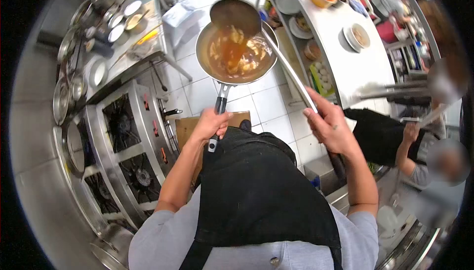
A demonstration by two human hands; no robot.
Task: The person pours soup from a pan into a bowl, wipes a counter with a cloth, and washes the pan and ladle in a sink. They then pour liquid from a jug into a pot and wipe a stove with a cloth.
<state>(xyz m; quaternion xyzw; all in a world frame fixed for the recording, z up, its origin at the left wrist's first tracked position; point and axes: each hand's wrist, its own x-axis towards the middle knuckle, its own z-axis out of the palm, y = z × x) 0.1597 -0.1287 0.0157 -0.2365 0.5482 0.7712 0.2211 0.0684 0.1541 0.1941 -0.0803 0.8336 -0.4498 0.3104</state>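
My left hand point(212, 124) is wrapped round the black and grey handle of a frying pan point(200, 62), held out in front of me over the floor. Brown sauce with pale pieces of food point(248, 64) lies in the pan. My right hand point(330, 123) grips the long metal handle of a ladle point(234, 15), whose dark end hangs past my wrist. The ladle's round bowl is tipped over the far side of the pan, hiding part of its rim. Below the bowl, a reddish-brown streak of sauce point(233, 55) runs down into the pan.
On the left stands a gas stove point(141, 173) with several burners, and behind it a steel table point(148, 47) with pots and bowls. A white counter point(345, 38) with a bowl point(356, 38) runs along the right. Another person point(410, 136) works at the far right.
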